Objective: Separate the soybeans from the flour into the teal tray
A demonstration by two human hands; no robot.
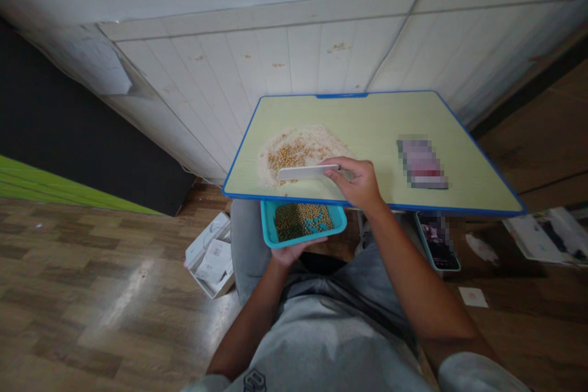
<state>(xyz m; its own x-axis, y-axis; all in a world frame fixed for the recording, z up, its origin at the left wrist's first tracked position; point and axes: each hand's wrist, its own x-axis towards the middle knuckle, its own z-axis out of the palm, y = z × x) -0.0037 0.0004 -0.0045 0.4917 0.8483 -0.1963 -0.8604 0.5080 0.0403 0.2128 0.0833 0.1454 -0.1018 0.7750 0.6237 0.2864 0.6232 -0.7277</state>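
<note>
My right hand (356,180) is closed on one end of a thin white flat scraper (301,172), held on edge over the table's near side. Just behind the scraper lies a heap of yellow round beans (285,156) mixed with pale fine grains (316,133). Below the table's front edge, my left hand (294,252) supports a turquoise plastic basin (342,220) from underneath, its fingers mostly hidden. In the basin are more round beans (298,220), yellowish on the right and darker green-brown on the left; patches of its bottom show through.
The pale-green folding table (367,116) has a blue rim and stands against the panelled wall. A blurred-out flat object (422,162) lies on its right. A phone (438,242) is below the right edge. An open white box (211,257) sits on the wooden floor, left.
</note>
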